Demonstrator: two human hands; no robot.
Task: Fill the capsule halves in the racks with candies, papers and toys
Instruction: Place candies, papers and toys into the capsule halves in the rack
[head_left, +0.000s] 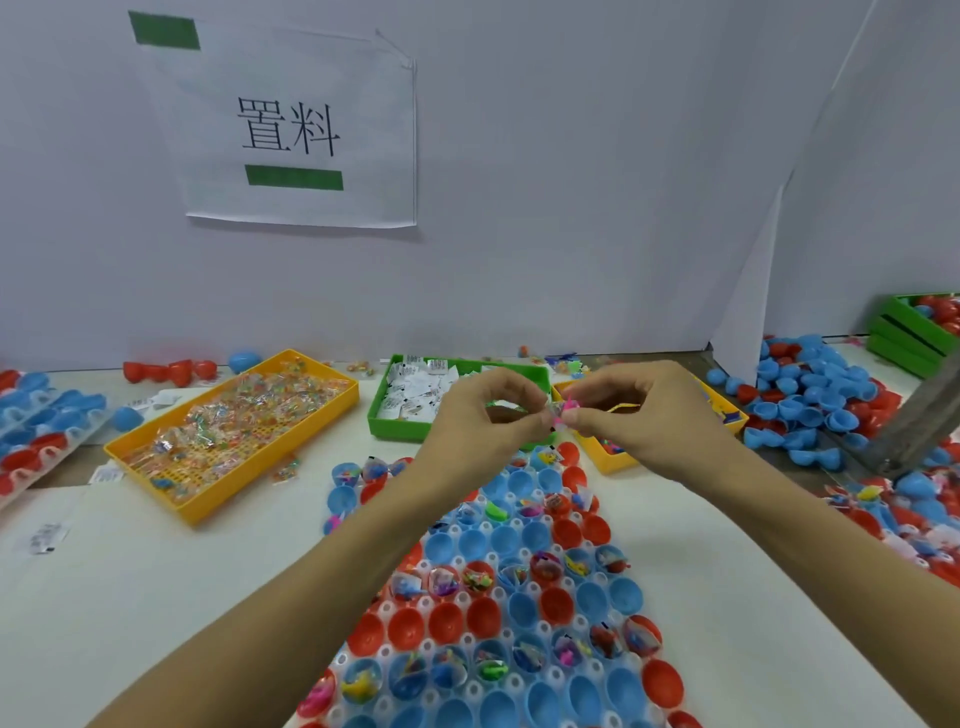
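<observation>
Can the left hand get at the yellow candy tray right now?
Probably not at once: the left hand and right hand together pinch a small pink toy. The path to the yellow candy tray looks open once it lets go.

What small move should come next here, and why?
Probably lower the small pink toy into an empty capsule half in the rack below. The left hand and right hand both pinch it above the rack's far end, where several halves are still bare while many others already hold items.
</observation>
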